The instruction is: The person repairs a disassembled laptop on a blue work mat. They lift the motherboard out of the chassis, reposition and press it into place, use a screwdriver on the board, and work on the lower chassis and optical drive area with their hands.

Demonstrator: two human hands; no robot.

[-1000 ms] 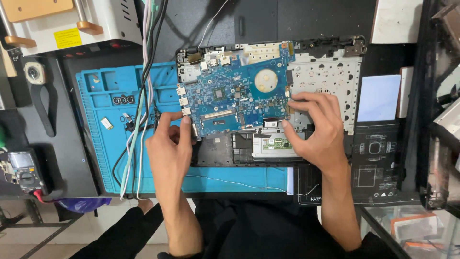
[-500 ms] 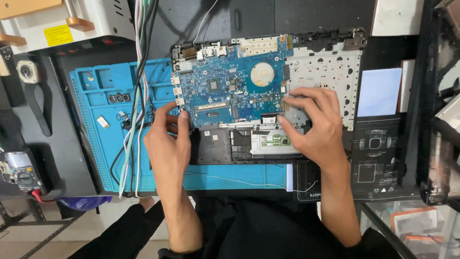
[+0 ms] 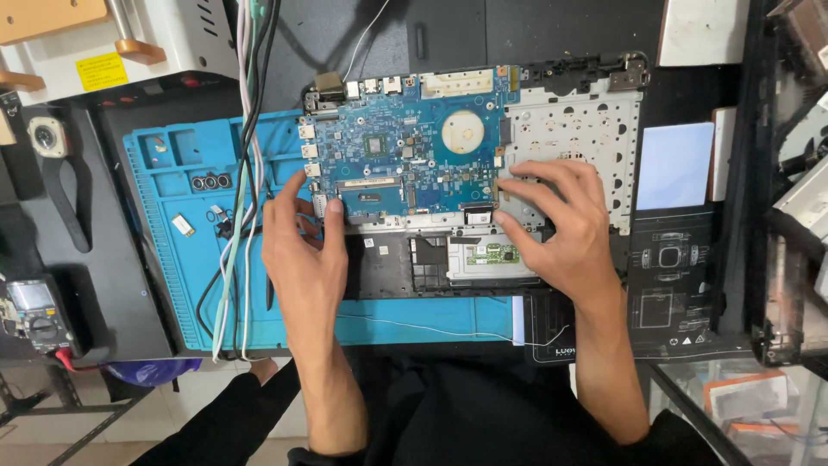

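Left hand [image 3: 304,255] flat, fingers spread, fingertips on the lower left edge of the blue motherboard [image 3: 405,160] | right hand [image 3: 561,229] fingers spread, tips pressing the board's lower right edge | board sits centre frame in the opened laptop chassis [image 3: 573,129] | blue repair mat [image 3: 185,259] left | cable bundle [image 3: 246,173] crosses the mat | multimeter [image 3: 30,311] far left

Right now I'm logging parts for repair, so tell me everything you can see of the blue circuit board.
The blue circuit board is a bare, roughly rectangular laptop mainboard lying flat in the opened laptop shell. It carries a small dark chip, a pale round patch, a long slot and metal ports on its left edge. The left hand touches its lower left edge; the right hand presses its lower right corner.
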